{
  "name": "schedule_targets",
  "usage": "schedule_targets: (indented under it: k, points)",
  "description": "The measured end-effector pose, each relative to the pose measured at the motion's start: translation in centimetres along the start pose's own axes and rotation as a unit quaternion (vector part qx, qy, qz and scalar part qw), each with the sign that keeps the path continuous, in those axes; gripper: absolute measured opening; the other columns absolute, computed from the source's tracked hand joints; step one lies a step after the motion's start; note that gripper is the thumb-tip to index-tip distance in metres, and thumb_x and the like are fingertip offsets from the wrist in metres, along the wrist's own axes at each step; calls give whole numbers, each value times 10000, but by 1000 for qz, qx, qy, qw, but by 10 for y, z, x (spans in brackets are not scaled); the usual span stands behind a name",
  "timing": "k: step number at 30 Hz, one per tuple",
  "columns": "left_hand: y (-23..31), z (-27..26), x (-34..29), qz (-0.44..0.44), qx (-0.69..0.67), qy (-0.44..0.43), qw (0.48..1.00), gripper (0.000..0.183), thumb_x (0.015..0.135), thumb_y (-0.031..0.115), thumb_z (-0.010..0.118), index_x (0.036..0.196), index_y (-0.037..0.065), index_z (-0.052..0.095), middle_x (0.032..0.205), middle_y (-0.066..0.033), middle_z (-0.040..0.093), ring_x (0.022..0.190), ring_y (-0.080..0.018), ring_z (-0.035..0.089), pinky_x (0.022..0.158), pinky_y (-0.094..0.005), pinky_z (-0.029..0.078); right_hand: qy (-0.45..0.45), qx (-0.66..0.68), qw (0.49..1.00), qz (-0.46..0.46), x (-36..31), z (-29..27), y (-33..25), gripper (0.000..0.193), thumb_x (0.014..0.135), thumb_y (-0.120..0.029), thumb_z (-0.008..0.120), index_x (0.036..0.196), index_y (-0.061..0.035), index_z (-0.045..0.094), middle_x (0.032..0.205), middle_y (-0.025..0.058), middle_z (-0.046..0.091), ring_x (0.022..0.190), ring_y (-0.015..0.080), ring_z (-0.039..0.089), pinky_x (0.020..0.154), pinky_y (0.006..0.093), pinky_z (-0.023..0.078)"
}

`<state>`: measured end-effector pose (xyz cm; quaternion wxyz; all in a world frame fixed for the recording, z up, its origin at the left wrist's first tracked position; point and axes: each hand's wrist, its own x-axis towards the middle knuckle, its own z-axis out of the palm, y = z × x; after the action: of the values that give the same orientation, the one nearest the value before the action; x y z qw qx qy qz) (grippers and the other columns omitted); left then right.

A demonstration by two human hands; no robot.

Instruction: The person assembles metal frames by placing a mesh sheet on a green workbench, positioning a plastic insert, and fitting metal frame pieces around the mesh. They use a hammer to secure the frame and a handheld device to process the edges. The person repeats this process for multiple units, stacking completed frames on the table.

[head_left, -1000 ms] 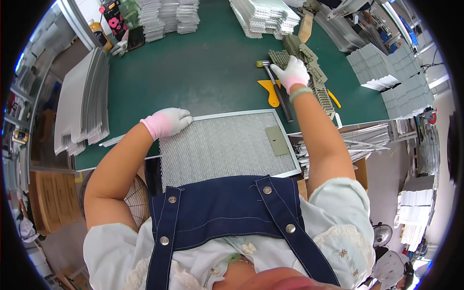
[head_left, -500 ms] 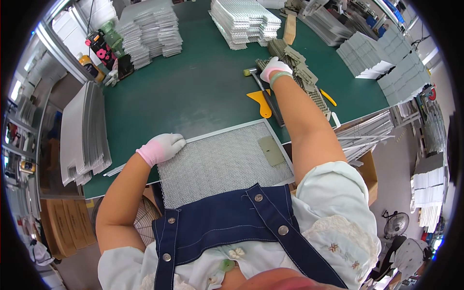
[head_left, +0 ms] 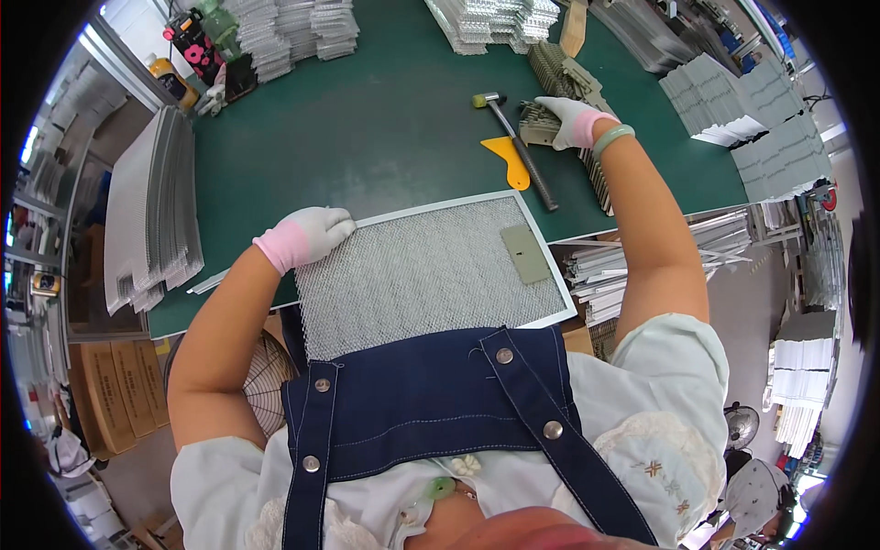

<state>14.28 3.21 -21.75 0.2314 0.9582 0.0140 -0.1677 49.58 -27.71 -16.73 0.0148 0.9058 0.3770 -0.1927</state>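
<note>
A silver mesh filter panel [head_left: 403, 275] with a pale metal frame along its far and right sides lies at the table's near edge, against my apron. On its right part rests a flat olive-grey plate [head_left: 525, 255]. My left hand [head_left: 319, 235], in a white glove with a pink cuff, grips the panel's far left corner. Farther off on the right, my right hand [head_left: 570, 122], gloved alike, has its fingers and thumb around a small stack of olive-grey plates [head_left: 538, 126]. More such plates [head_left: 559, 73] lie in rows beyond and under this hand.
A hammer [head_left: 521, 147] and a yellow scraper [head_left: 509, 163] lie left of my right forearm. Stacked mesh sheets [head_left: 490, 23] stand at the back, grey panels [head_left: 151, 211] at the left, pale folded stacks [head_left: 710, 96] at the right. The table [head_left: 348, 137] is green.
My right hand has moved right and turned, and now closes around plates of the pile. My left hand stays on the panel's corner. The whole view has shifted slightly.
</note>
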Motion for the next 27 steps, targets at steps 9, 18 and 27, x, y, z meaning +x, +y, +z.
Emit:
schedule_targets:
  k: [9,18,27]
  points:
    - [2,0,0,-2,9,1,1000,383,987,310,414,1064,8,638,980,-203,666,967,-385,615,888,-433,472,225,-240,935,133,15,-8,-53,271,857,-150,632,1126,-116,638,1076,113,684,1050,287,661,837,400,543]
    - [5,2,-5,-11,6,12,1000,396,991,326,408,1057,12,639,969,-204,665,959,-384,616,878,-438,472,2,-42,981,191,-52,61,-113,358,922,-343,540,1102,-80,705,1097,147,702,1017,319,674,879,422,525]
    - [-2,1,-14,-17,-7,12,1000,405,983,338,427,1078,12,647,1013,-208,661,1000,-379,610,911,-425,462,108,123,979,122,-43,82,-102,397,763,-210,749,1108,-31,672,1108,172,687,1047,311,653,929,362,494]
